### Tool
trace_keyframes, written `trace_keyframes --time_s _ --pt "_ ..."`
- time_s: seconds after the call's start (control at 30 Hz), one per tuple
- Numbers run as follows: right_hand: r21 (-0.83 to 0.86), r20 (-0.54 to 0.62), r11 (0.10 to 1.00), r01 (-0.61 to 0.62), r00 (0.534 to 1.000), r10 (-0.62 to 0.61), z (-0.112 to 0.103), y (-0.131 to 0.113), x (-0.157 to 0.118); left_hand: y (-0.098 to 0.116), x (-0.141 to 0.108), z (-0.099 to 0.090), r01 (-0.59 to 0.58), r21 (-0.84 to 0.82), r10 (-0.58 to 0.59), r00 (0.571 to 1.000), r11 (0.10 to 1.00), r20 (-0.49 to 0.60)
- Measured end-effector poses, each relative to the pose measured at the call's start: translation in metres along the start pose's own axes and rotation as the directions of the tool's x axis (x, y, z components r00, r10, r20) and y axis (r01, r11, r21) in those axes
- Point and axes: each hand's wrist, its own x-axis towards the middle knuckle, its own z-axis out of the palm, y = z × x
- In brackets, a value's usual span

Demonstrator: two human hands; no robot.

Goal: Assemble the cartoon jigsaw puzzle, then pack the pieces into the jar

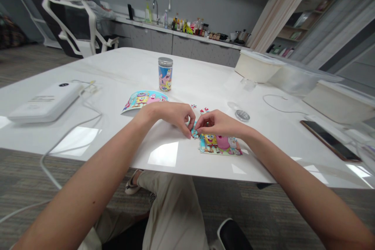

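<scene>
A partly assembled jigsaw puzzle (224,145) with cartoon figures lies near the table's front edge. My right hand (218,123) is over its upper left side, thumb and fingers pinched at a small blue puzzle piece (195,133). My left hand (178,116) is curled just left of it, its fingertips closed against the same cluster of blue pieces; how firmly they grip is partly hidden. Several loose puzzle pieces (204,110) lie behind the hands. A curved picture sheet (143,99) with matching cartoon figures rests beyond my left wrist.
A cartoon-printed can (165,75) stands farther back. Right of the hands lie a round metal lid (242,115) and a phone (329,140). A white power bank (47,101) with a cable is at left. Storage boxes (258,68) line the right side. A person sits on a chair (70,19) behind.
</scene>
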Motion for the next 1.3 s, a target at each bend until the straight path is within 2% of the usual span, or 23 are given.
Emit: trace_keyframes --time_s 0.33,0.57,0.73,1.03,1.3 --pt "-0.194 -0.041 0.981 0.025 0.999 -0.033 0.0031 -0.002 -0.0011 0.0008 -0.0007 -0.0007 0.023 0.01 -0.023 1.0 1.0 0.007" --pt "-0.208 -0.071 0.977 0.042 0.996 -0.058 0.0042 -0.0002 -0.0008 0.0014 -0.0008 -0.0008 0.025 -0.003 -0.025 1.0 1.0 0.013" --pt "-0.223 -0.03 0.974 0.049 0.998 -0.057 0.0032 -0.0022 -0.0024 -0.0005 -0.0004 -0.0005 0.002 0.006 -0.002 1.0 1.0 0.019" --pt "-0.247 -0.026 0.966 0.074 0.996 -0.083 0.0032 0.0014 -0.0013 -0.0041 0.001 0.001 -0.008 0.013 0.008 1.0 1.0 0.013" --pt "-0.294 0.009 0.934 0.202 0.978 -0.209 -0.0007 0.0016 -0.0028 -0.0021 -0.0005 0.0006 0.015 0.001 -0.015 1.0 1.0 0.02"
